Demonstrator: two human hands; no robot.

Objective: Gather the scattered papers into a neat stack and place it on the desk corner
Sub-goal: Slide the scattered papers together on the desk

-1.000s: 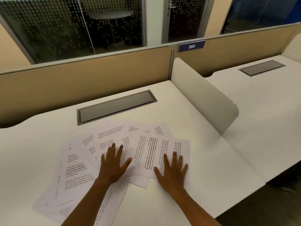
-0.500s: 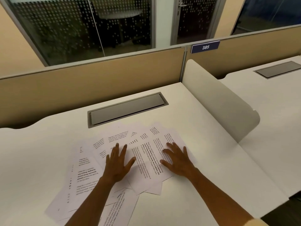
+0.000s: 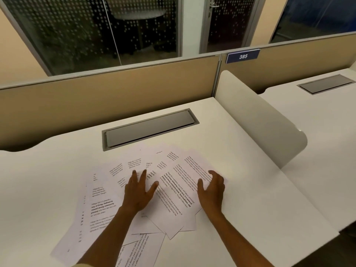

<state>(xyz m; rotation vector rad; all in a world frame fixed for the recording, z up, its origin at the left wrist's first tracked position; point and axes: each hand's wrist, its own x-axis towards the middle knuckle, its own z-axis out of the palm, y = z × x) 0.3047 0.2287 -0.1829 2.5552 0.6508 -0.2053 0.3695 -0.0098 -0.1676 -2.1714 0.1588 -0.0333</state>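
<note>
Both hands are open on the papers (image 3: 173, 189): left hand (image 3: 139, 191) lies flat, right hand (image 3: 212, 187) cups the right edge. Papers sit fanned out mid-desk (image 3: 250, 189). A fast push could crumple sheets or leave low ones behind.

Two hands: left hand (image 3: 139, 191), right hand (image 3: 212, 187). Two desks: near desk (image 3: 240, 170), far-right desk (image 3: 317, 116). Two cable hatches: one (image 3: 150, 129) per desk, the other (image 3: 326, 84) far right. One divider (image 3: 260, 114). One number plate (image 3: 243, 56). Papers (image 3: 173, 189): overlapping, exact count unclear.
</note>
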